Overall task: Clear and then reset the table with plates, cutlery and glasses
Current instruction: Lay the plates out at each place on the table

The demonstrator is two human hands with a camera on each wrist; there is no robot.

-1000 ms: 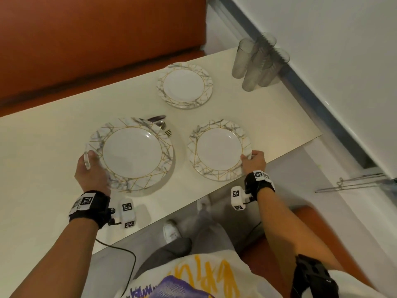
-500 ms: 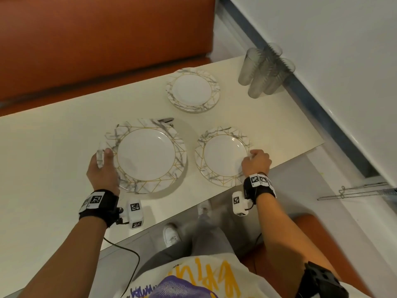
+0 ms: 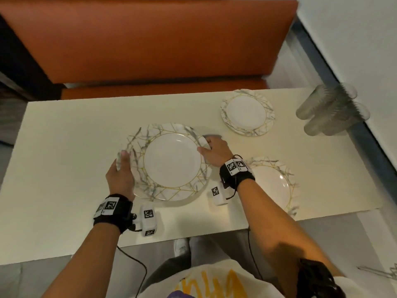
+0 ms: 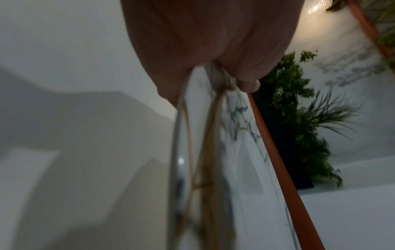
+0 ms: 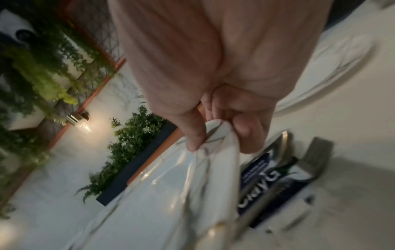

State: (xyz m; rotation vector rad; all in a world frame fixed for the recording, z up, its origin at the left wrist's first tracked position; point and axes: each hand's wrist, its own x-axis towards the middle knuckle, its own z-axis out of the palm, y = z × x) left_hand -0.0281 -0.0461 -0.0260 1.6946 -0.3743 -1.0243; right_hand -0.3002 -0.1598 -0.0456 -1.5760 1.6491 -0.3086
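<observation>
The large plate [image 3: 171, 161], round with a plain white well and a marbled grey rim crossed by thin gold lines, sits near the middle of the cream table [image 3: 64, 147], held at both sides. The left hand [image 3: 120, 176] pinches its left rim, thumb on top; the right hand [image 3: 216, 150] pinches the far right rim between thumb and fingers. Only the right wrist view shows what lies beside that rim: blurred steel cutlery [image 5: 284, 152] resting on a dark blue printed packet [image 5: 262, 177], which the head view hides behind the hand. The left wrist view shows the plate edge-on, thin and glossy. Half a second ago the right hand gripped the smaller plate [image 3: 277, 183] at the near right; it has since crossed to the large one. Another small plate [image 3: 248, 112] and a cluster of ribbed clear glasses [image 3: 330, 110] stand at the far right.
</observation>
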